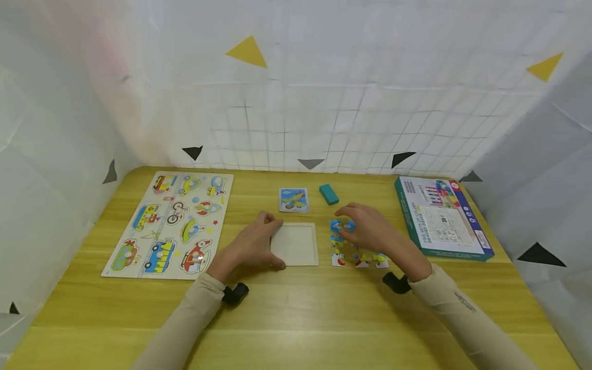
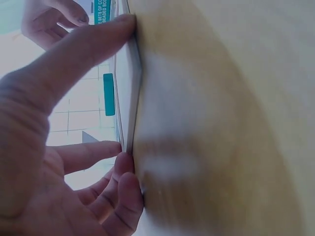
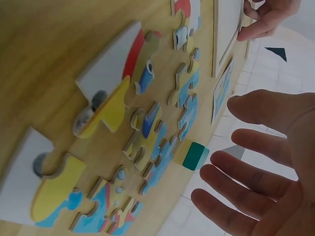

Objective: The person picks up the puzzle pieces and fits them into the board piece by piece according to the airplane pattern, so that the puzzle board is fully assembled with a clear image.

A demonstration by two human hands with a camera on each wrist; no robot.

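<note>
My left hand (image 1: 253, 242) holds a small square puzzle tray (image 1: 294, 244) at its left side, thumb on the near corner and fingers by the far one. The tray has a pale raised rim and a bare base, and lies flat on the table. To its right are several loose jigsaw pieces (image 1: 338, 260) in blue, yellow, red and white. Above them hovers my right hand (image 1: 370, 230), its fingers loosely spread and nothing between them in the right wrist view (image 3: 266, 167). Behind the tray lies a square picture card (image 1: 293, 200) showing a yellow airplane.
A teal block (image 1: 329, 194) lies beyond the jigsaw pieces. On the left is a large vehicle peg board (image 1: 172, 226). A boxed bead set (image 1: 446, 218) lies at the right side of the wooden table (image 1: 296, 318). White sheeting (image 1: 296, 61) stands behind the table.
</note>
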